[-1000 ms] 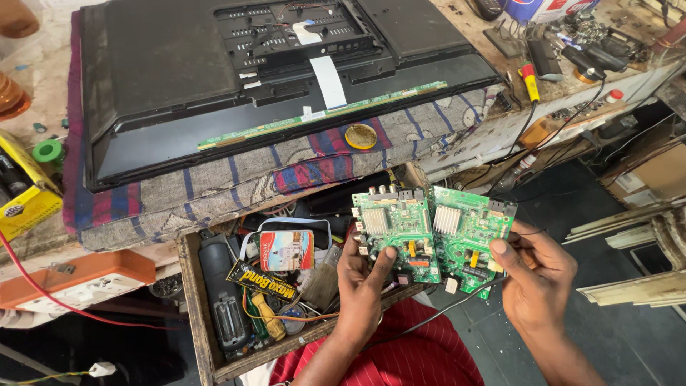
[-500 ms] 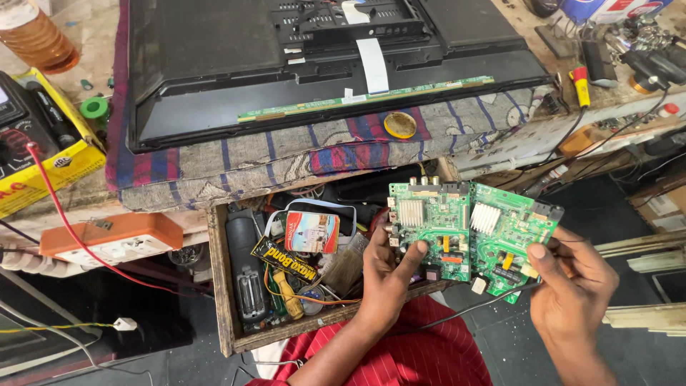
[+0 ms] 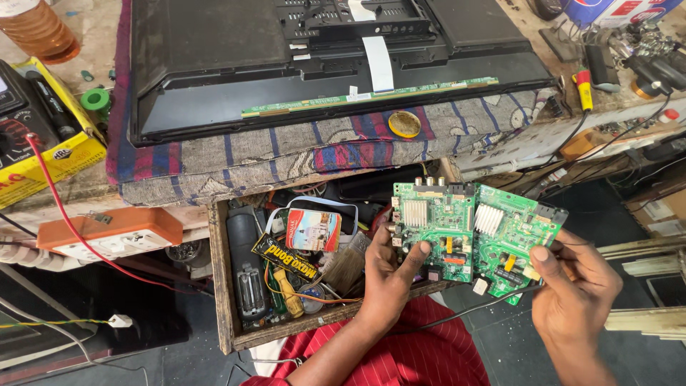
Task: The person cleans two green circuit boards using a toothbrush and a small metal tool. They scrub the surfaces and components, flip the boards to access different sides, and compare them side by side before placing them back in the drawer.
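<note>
Right now your left hand and right hand each grip a green circuit board, fingers closed, above the open wooden drawer crammed with remote, brush, screwdriver.

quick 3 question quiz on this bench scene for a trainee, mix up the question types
1. True or false: the left hand and the right hand each hold a green circuit board.
2. Multiple choice: the left board is held above A) the open wooden drawer B) the multimeter C) the floor socket.
3. Fill in: the round yellow tin lies on the striped ____ in front of the flat screen's black back panel.

Key: 1 true, the right hand has the right board. 2 A. 3 cloth.
</note>
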